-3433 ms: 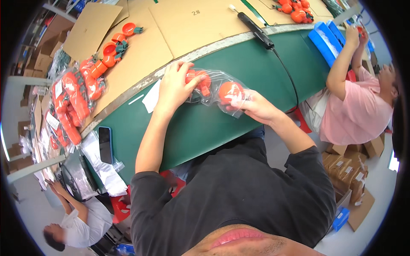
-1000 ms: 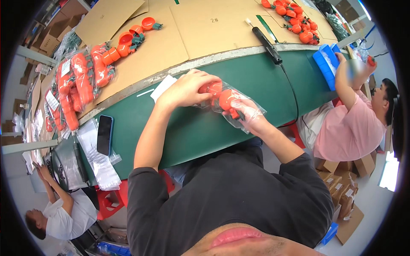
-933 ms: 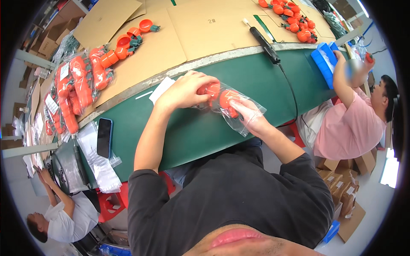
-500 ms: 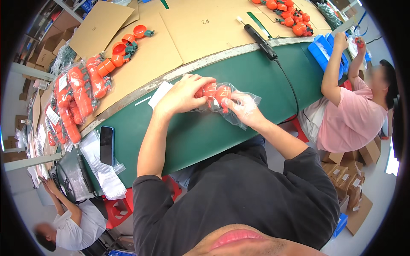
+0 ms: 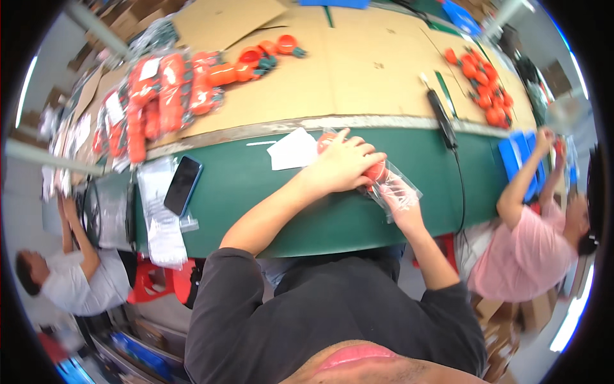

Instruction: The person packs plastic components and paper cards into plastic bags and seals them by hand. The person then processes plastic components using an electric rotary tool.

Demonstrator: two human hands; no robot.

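A clear plastic bag with round red-orange plastic cups inside lies over the green tabletop in front of me. My left hand is laid across the bag from above, its fingers curled over the cups and hiding most of them. At the bag's loose end, my right hand grips the film from the near right side, thumb toward the cups. Just beyond my left wrist lies a white paper slip, flat on the table.
A phone and a pile of flat clear bags lie to the left. Filled bags of red cups and loose cups rest on cardboard. A black corded tool lies right. Co-workers sit at both sides, one beside a blue bin.
My view has turned, shifting the scene. My left hand has moved over the top of the bagged cups, covering more of them. My right hand stays at the bag's loose end.
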